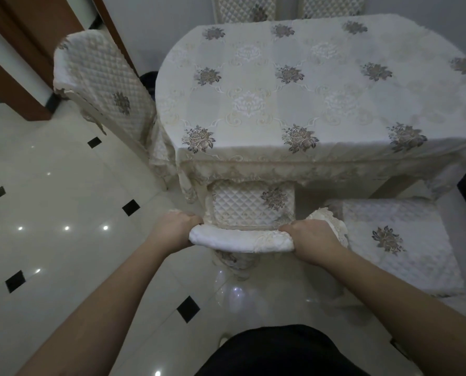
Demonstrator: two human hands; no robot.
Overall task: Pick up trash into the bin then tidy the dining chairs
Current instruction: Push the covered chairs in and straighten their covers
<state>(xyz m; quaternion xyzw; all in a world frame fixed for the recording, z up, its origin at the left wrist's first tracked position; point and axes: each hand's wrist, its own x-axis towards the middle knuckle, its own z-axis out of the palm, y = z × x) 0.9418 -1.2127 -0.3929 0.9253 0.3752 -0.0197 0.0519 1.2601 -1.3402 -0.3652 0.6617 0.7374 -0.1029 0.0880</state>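
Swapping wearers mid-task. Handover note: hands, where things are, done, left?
Left hand and right hand: both grip the top rail of the near chair, its seat already under the table.
Left chair stands against the table's end; right chair is pulled out.
Done: no trash visible on table or floor.
Left: seat the near chair, then push in the right one.

Landmark: table (pixel 307 85). Near edge: held chair (pixel 242 240) seat partly under it, cloth fringe touching seat. Right of that: second chair (pixel 394 245) just beside, narrow gap. Left end: third chair (pixel 104 85) close against table. Tiled floor (pixel 49 199) left of table open.
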